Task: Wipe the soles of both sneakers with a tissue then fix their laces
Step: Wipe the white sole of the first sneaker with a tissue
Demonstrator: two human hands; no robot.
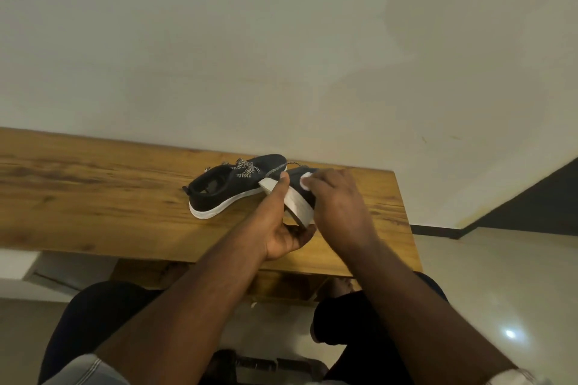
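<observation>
L hand [283, 228] grip clamped on tilted sneaker [297, 200], R hand [336, 200] grip pinching tissue [305, 180]

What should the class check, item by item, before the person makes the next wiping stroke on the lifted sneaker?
1. Lifted sneaker held firmly: ok, the left hand grips it, white sole edge showing.
2. Tissue in hand: ok, the right hand presses it against the sneaker.
3. Tissue on the sole itself: cannot tell, the hand hides the contact.
4. Other sneaker out of the way: ok, it rests upright on the wooden table, beside the lifted one.
5. Its laces fixed: not ok, they lie loose.
</observation>
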